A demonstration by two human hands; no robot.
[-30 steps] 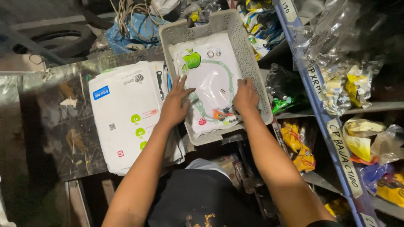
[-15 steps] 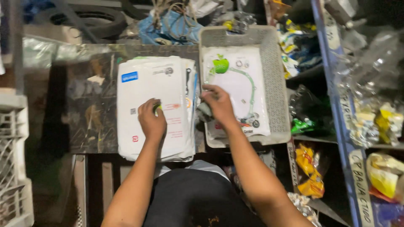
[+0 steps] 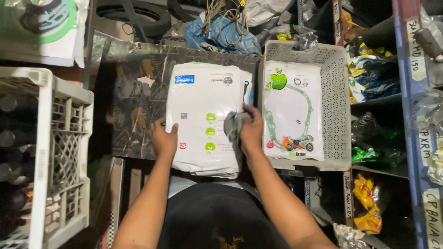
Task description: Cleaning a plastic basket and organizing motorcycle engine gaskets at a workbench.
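A stack of flat white plastic packets (image 3: 205, 115) lies on a dark worktop (image 3: 129, 101). My left hand (image 3: 164, 138) grips the stack's left edge. My right hand (image 3: 247, 131) rests on the stack's right edge and is closed on a small grey cloth (image 3: 232, 124). To the right stands a grey perforated basket (image 3: 339, 110) holding a white packet with a green outline printed on it (image 3: 293, 115).
A white plastic crate (image 3: 50, 157) stands at the left. Shelves at the right (image 3: 406, 120) hold several bagged parts in yellow and green. Blue bags and wires (image 3: 226, 27) lie behind the worktop, with a tyre (image 3: 134, 16) beyond.
Both hands have left the basket and moved left onto the white stack. The left hand went to its left edge; the right hand now holds a grey cloth.
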